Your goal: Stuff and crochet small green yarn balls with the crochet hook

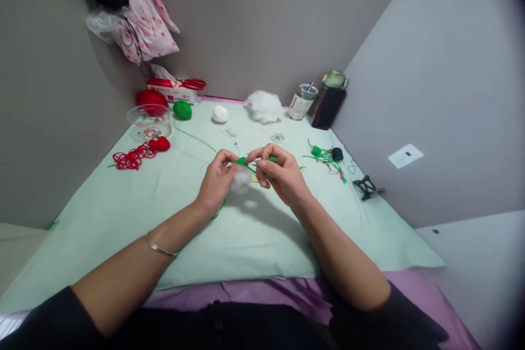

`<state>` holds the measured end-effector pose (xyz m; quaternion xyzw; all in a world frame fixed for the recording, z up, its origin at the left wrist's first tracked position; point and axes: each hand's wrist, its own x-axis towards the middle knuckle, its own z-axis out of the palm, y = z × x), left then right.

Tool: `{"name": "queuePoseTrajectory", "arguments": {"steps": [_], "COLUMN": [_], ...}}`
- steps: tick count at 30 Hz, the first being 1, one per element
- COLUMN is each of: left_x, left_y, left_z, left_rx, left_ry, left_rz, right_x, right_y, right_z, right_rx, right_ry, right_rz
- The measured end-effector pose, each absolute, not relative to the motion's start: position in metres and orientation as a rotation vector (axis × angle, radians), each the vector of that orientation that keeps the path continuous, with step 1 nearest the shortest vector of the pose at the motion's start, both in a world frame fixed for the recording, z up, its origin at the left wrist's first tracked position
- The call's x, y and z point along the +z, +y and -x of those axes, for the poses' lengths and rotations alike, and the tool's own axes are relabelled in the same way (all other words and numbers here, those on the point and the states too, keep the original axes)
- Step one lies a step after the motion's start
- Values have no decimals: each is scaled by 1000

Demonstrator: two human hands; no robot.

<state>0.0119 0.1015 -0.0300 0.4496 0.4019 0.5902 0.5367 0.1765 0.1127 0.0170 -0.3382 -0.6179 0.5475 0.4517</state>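
Note:
Near the middle of the view, my left hand (216,180) pinches a small green crocheted piece (241,161) between thumb and fingers. White stuffing (241,179) hangs just below that piece, beside the left fingertips. My right hand (280,170) is closed around a thin tool (252,163) whose tip lies at the green piece; most of the tool is hidden by the fingers. Green yarn (219,210) trails below my left hand. A bit of something yellow (255,179) shows under the right fingers.
Behind are a green yarn ball (182,110), white yarn ball (220,114), stuffing pile (264,106), can (302,103) and phone (329,108). Left are red yarn (133,157), a clear tub (151,123) and a tissue box (172,91). Right are green scraps (324,156) and a black stand (368,188).

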Motion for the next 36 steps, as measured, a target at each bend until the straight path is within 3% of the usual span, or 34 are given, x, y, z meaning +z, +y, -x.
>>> {"name": "queuePoseTrajectory", "arguments": {"steps": [4,12,22,31,36], "left_x": [-27,-26,-16,-19,-21], "left_y": [102,101,95,100,100], "left_z": [-11,-12,-6,-4,-6], "left_rx": [1464,1386,1262,1254,1256], "left_ry": [968,954,898,979,1010], "left_rz": [-1049,-1064,-1094,-1088,-1046], "right_x": [13,2,-1,18,14], "right_y": [115,114,118,109,106], "right_z": [-175,-170,-172,-180,-172], "right_rx": [1033,912,950,1249,1219], "right_ry": [-1750,-1927,-1724,-1934,-1944], "right_rz": [981,1166,1256,993,1007]}}
